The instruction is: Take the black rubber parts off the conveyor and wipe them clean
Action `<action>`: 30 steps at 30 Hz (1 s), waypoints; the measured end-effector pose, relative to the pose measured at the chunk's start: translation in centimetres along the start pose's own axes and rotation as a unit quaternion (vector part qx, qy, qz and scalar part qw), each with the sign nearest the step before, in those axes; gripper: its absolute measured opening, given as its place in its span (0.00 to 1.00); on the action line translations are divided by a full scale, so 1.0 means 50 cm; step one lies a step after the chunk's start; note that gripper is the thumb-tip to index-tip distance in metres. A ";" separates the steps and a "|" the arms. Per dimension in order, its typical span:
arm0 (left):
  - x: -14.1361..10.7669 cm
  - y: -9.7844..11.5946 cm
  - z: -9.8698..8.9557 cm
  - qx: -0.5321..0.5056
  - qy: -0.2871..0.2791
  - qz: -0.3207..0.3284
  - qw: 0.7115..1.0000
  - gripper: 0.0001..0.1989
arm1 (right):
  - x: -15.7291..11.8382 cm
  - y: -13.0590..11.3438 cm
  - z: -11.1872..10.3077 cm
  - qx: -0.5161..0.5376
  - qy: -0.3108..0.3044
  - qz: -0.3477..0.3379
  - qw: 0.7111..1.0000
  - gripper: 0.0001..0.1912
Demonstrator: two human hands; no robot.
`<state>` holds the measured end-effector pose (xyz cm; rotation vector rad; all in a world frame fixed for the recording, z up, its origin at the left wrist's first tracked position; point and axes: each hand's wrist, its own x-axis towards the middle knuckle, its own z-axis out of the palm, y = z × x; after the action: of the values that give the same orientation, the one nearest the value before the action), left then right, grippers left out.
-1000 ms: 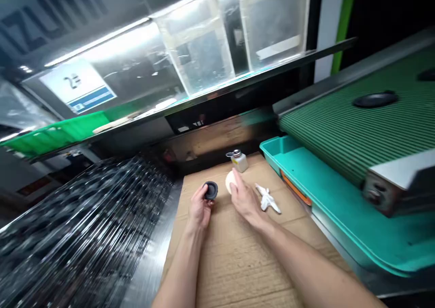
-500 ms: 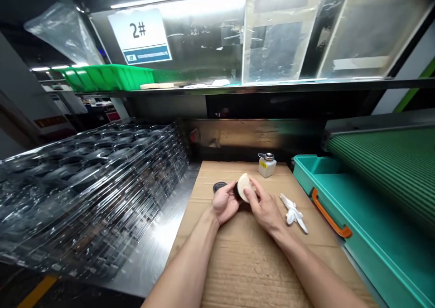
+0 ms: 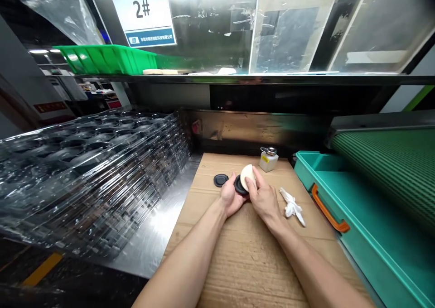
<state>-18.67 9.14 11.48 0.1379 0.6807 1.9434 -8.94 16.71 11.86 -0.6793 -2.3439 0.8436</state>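
Cardboard sheet point(image 3: 244, 262) over a metal bench point(image 3: 158, 228), seen from the worker's head. Left hand point(image 3: 233, 200) grips a black round part point(image 3: 239, 185); right hand point(image 3: 265, 198) pinches a cream disc-shaped pad point(image 3: 247, 176), tilted, its apparent long axis near upright, overlapping the part's right side. Second black disc point(image 3: 220, 180) lies flat, nearer the left hand. Hidden: most left fingers, the pad's right edge; pad-to-part contact cannot be determined.
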 end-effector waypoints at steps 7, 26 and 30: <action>0.001 -0.010 -0.004 -0.006 0.003 0.005 1.000 0.25 | -0.006 0.001 0.004 -0.030 -0.031 0.014 0.999 0.29; 0.003 -0.009 -0.011 0.013 0.032 -0.001 0.999 0.23 | 0.021 0.007 -0.004 -0.062 -0.034 0.049 0.996 0.27; 0.006 -0.003 -0.016 0.027 0.042 -0.004 0.999 0.25 | 0.044 0.037 -0.029 0.020 0.012 0.073 0.997 0.23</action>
<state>-19.01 9.13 10.69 0.0874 0.7889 1.9324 -9.13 19.91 12.23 -0.8464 -2.2711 0.9379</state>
